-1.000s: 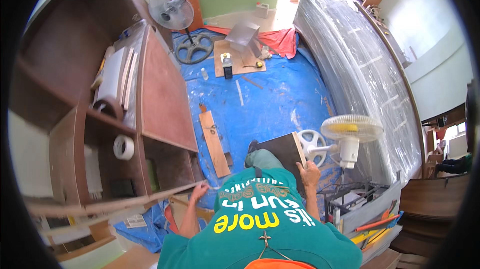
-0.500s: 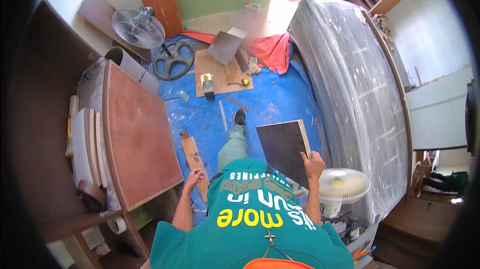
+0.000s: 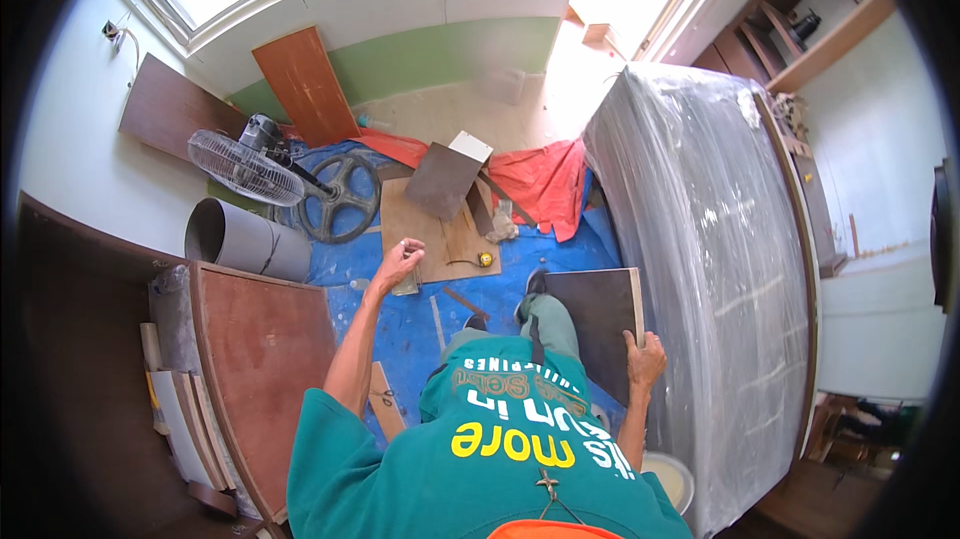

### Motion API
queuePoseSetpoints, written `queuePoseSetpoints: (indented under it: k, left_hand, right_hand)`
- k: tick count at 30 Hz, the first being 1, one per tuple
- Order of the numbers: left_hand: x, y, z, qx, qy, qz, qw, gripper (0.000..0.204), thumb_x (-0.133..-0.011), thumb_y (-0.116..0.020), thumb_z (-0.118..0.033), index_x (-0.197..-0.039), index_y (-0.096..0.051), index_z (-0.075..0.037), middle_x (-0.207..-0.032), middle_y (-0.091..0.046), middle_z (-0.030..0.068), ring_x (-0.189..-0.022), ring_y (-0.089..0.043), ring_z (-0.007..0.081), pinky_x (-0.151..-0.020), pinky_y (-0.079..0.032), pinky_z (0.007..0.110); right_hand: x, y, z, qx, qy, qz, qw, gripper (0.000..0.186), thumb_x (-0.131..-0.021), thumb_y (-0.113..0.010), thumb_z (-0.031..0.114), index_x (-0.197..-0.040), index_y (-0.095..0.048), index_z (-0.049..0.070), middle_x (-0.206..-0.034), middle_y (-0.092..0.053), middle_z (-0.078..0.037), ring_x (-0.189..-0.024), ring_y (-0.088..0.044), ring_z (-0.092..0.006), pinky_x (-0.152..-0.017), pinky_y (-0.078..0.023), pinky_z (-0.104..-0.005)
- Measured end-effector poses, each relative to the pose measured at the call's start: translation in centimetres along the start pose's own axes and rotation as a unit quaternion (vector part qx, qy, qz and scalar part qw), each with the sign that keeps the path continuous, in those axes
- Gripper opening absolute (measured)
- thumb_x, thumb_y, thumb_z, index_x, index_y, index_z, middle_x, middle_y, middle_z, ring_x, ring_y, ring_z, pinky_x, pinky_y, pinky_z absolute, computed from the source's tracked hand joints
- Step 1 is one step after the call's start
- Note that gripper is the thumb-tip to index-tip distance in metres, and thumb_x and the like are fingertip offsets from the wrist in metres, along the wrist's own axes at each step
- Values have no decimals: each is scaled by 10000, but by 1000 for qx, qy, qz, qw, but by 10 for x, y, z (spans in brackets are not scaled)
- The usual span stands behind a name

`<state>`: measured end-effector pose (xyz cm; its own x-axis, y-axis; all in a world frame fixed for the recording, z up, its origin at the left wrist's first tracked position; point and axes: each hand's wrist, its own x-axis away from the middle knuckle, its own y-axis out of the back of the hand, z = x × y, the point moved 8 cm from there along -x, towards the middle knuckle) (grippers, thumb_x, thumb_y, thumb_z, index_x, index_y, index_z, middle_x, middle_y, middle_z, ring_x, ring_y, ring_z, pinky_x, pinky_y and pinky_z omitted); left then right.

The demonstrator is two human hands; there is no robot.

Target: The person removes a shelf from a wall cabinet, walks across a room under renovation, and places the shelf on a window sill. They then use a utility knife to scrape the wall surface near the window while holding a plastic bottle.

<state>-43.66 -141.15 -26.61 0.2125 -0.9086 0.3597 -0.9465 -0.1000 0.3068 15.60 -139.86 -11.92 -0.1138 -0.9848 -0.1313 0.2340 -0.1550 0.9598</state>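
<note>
The right hand (image 3: 646, 359) gripped a dark panel (image 3: 590, 319) by its pale right edge, holding it toward the right edge of the blue tarp (image 3: 402, 321), beside the plastic-wrapped furniture (image 3: 720, 269). The left hand (image 3: 400, 261), fingers loosely bent and parted, hung over the plywood sheet's (image 3: 412, 217) near left corner. A yellow tape measure (image 3: 486, 259) lay at its near right corner.

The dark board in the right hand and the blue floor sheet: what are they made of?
The dark board looks like wood or plywood with a smooth, dull brown face; its pale edge hints at that. The blue sheet is probably plastic tarp: it looks thin and creased.
</note>
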Motion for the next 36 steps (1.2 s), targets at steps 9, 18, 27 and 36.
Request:
queuePoseSetpoints:
  k: [9, 18, 27, 36]
  left_hand:
    - [-55, -66, 62, 94, 178, -110, 973, 326, -949, -663, -286, -1177, -610, -59, -948, -678, 25, -760, -642, 110, -622, -500, 266]
    - [-79, -198, 32, 163, 251, -66, 952, 311, -941, -660, -240, -1161, -626, -21, -997, -670, 51, -798, -639, 127, -661, -495, 269]
    - [-309, -145, -16, 237, 225, -97, 940, 338, -954, -650, -261, -1211, -607, -46, -1015, -656, 30, -830, -633, 111, -712, -507, 250]
    - [-505, -38, -112, 240, 228, -160, 930, 361, -940, -647, -267, -1222, -617, -44, -1061, -667, 52, -852, -660, 125, -727, -510, 248]
  right_hand:
    - [-249, -66, 48, 0, 107, 48, 993, 454, -805, -776, 488, -805, -624, 61, -811, -649, -144, -704, -662, -396, -603, -510, -497]
    - [-439, -96, 145, -51, 255, 68, 963, 435, -832, -758, 471, -812, -612, 61, -811, -630, -132, -697, -663, -367, -593, -512, -467]
    - [-612, -149, 254, -82, 300, 79, 947, 445, -822, -772, 465, -784, -605, 54, -779, -625, -119, -669, -656, -336, -585, -515, -443]
    - [-768, -207, 364, -91, 327, 125, 932, 402, -771, -813, 431, -806, -634, 73, -756, -619, -113, -653, -656, -320, -584, -520, -447]
